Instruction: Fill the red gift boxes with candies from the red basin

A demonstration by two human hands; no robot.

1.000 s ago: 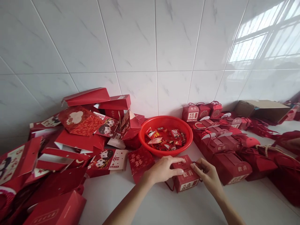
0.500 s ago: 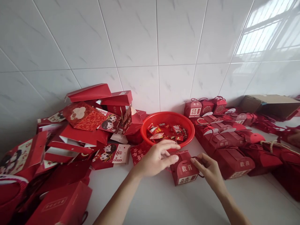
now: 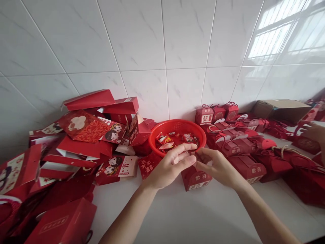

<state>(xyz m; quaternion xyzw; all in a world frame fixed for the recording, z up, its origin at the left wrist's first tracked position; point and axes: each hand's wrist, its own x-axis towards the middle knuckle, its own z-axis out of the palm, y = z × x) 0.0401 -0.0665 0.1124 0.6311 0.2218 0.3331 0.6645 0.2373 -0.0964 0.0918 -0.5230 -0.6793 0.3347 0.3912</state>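
Observation:
A small red gift box (image 3: 196,179) with gold Chinese characters stands on the white tabletop, in front of the candy basket. My left hand (image 3: 175,162) reaches over the top of the box from the left, fingers stretched out and thumb apart. From the right, my right hand (image 3: 215,166) bends its thumb and fingers together over the box top; what they pinch is hidden. Just behind my hands sits a red plastic basket (image 3: 154,130), with several wrapped candies (image 3: 165,139) inside.
Flattened and half-folded red boxes (image 3: 83,149) are heaped at the left. Closed gift boxes (image 3: 238,145) stand in rows at the right, before a cardboard box (image 3: 281,108). Another person's hand (image 3: 313,132) is at the right edge by a red box. A tiled wall backs the table.
My right hand has moved up and left from the box's right side to its top, close to my left hand. Another person's hand shows more at the right edge, and the view has shifted slightly.

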